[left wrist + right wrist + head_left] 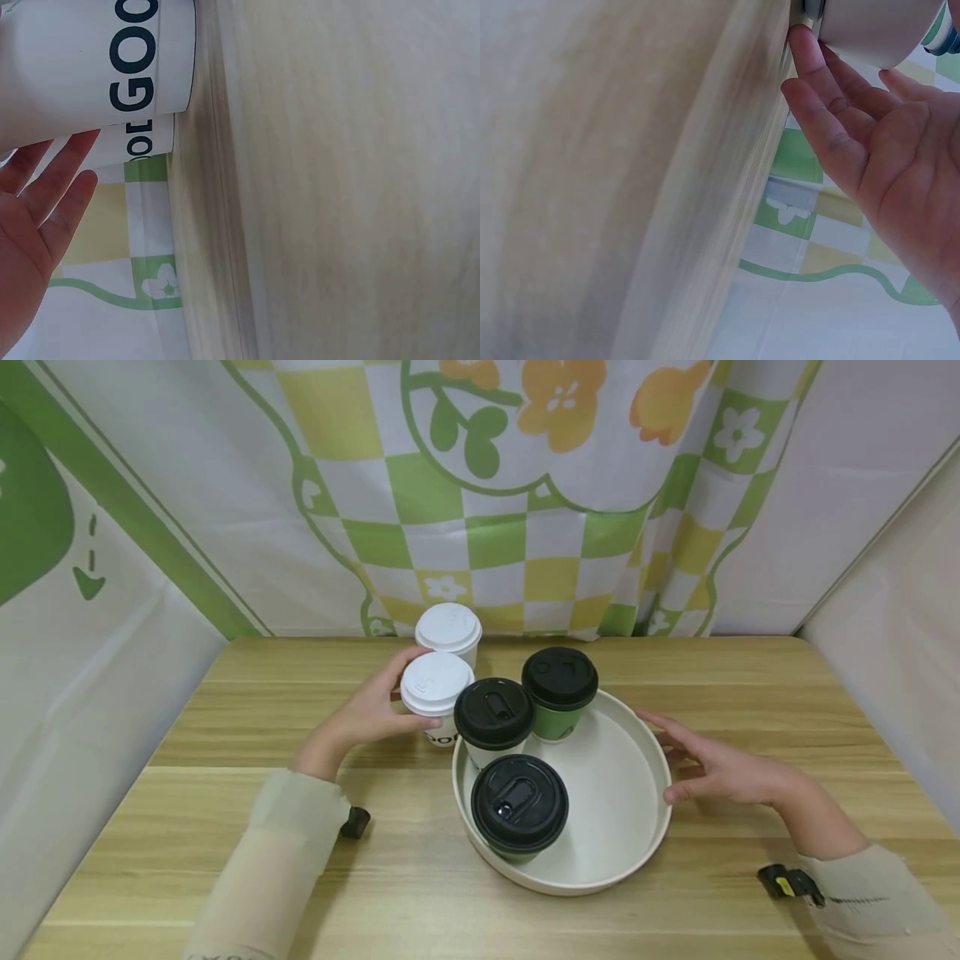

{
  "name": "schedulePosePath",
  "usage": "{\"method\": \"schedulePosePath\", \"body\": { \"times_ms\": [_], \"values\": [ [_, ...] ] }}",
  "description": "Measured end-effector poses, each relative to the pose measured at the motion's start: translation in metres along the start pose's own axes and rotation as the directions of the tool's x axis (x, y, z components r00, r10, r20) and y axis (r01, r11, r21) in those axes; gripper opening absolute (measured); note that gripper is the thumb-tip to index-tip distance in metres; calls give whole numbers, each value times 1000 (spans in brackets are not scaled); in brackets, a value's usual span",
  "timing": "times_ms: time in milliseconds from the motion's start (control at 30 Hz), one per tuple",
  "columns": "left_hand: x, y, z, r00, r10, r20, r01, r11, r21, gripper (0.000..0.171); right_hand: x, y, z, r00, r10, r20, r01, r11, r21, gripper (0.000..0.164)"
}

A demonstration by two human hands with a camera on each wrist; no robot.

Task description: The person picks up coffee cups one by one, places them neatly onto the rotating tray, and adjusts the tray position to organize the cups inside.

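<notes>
My left hand (367, 710) grips a white paper cup (437, 685) with a white lid, thumb along its near side and fingers behind. Large dark letters show on this cup (75, 71) in the left wrist view. My right hand (723, 768) touches the right wall of a round cream tray (611, 810), its fingers (825, 139) nearly straight at the tray's side. Three black-lidded cups stand in the tray's left part: a green one (555, 722), a white one (495, 718) and a near one (519, 802).
Behind the gripped cup stands a second white-lidded cup (450, 631), close to the curtain. A checkered green and yellow curtain (495, 539) hangs along the back edge of the wooden table (390, 877). Pale fabric walls rise at both sides.
</notes>
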State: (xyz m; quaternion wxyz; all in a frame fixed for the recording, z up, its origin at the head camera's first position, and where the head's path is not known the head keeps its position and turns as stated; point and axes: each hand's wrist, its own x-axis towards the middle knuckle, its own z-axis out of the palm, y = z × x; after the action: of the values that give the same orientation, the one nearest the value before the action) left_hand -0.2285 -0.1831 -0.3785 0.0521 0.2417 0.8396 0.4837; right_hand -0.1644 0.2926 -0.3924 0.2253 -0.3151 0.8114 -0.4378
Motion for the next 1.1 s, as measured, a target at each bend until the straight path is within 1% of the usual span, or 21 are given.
{"method": "schedulePosePath", "body": {
  "times_ms": [233, 433, 600, 733, 900, 1100],
  "values": [
    [0, 0, 1, 1000, -7, -5, 7, 1000, -5, 92, 0, -1, 1, 1000, -4, -2, 4, 1000, 6, 95],
    [-2, -1, 1, 1000, 2, -8, -2, 1000, -9, 91, 0, -1, 2, 1000, -3, -4, 3, 1000, 7, 95],
    [-5, 2, -1, 1000, 3, -25, -3, 1000, -13, 92, 1, -2, 2, 1000, 8, -7, -8, 1000, -3, 95],
    [-8, 2, -4, 999, -1, -34, 1, 1000, -8, 91, 2, -3, 2, 1000, 15, -6, -15, 1000, -13, 95],
    [-14, 1, -9, 999, -4, -47, 4, 1000, 1, 90, 3, -3, 2, 1000, 15, -3, -15, 1000, -28, 96],
    [-23, 6, -16, 998, 7, -57, -5, 999, 32, 90, 5, -4, 3, 1000, 21, -10, -22, 999, -36, 101]
  ]
}}
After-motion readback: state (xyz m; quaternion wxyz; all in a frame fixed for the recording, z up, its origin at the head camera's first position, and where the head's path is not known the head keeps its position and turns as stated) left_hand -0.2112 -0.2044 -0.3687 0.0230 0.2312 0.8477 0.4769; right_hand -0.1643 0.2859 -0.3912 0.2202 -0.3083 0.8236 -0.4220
